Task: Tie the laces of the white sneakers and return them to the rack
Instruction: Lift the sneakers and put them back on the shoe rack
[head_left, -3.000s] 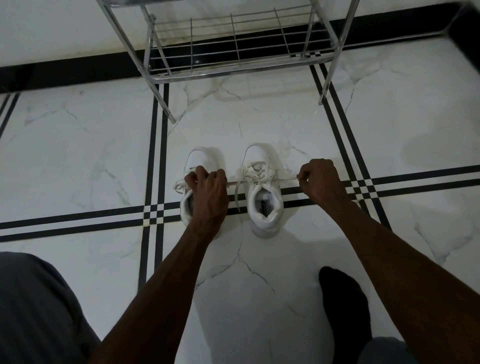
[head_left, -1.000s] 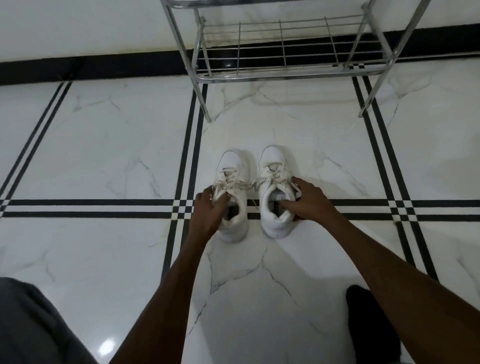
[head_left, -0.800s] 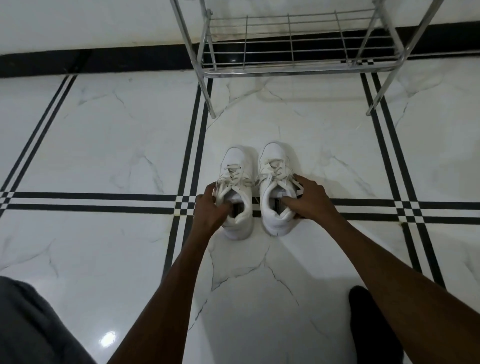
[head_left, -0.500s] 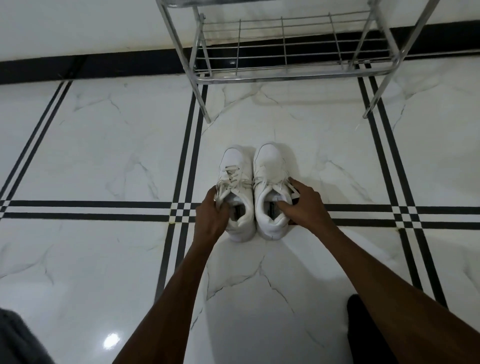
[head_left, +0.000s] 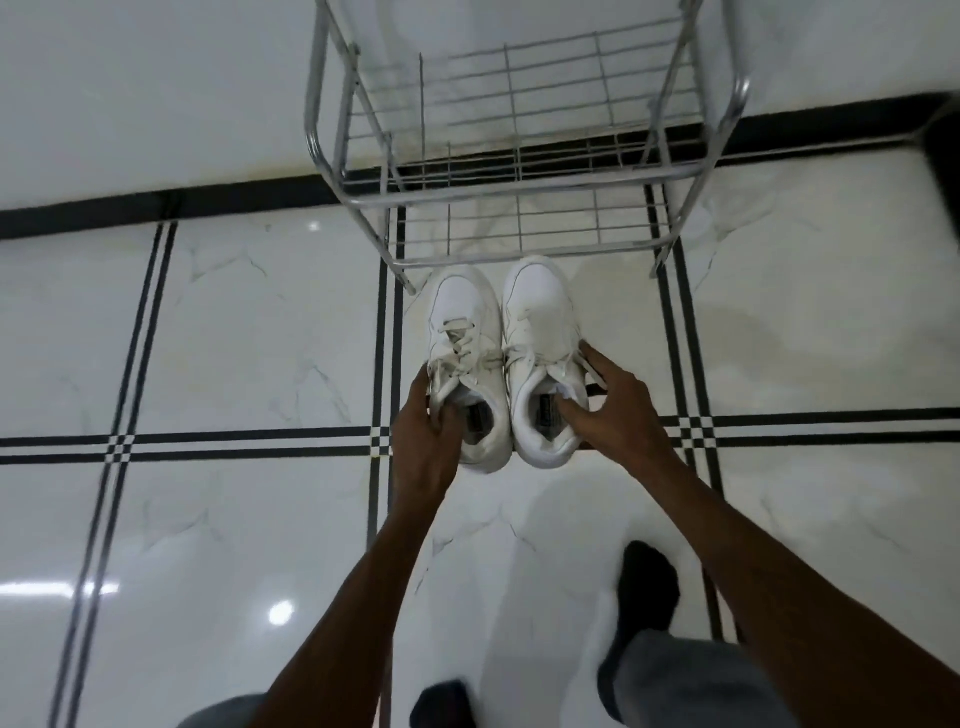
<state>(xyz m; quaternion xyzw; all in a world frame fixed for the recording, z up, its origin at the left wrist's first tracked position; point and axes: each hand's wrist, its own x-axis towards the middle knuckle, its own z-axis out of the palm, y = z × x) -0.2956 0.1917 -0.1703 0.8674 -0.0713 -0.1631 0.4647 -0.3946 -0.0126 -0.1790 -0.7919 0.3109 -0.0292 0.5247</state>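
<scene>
Two white sneakers are held side by side, toes pointing at the metal wire rack (head_left: 519, 260). My left hand (head_left: 428, 431) grips the left sneaker (head_left: 462, 322) at its collar, thumb inside the opening. My right hand (head_left: 613, 410) grips the right sneaker (head_left: 537, 312) the same way, fingers along its outer side. Both sneakers have their laces tied in bows across the tongue. The toes reach the front bar of the rack's lowest shelf. Whether the soles touch the floor I cannot tell.
The rack stands against a white wall with a black skirting band (head_left: 156, 208). The floor is glossy white marble tile with black stripe lines (head_left: 234, 441). My feet in dark socks (head_left: 649, 582) and grey trouser legs show at the bottom.
Three seconds ago my hands were pulling a lace tight. Since then both hands have gripped the sneakers at the collars, brought them together and moved them forward to the rack's front edge.
</scene>
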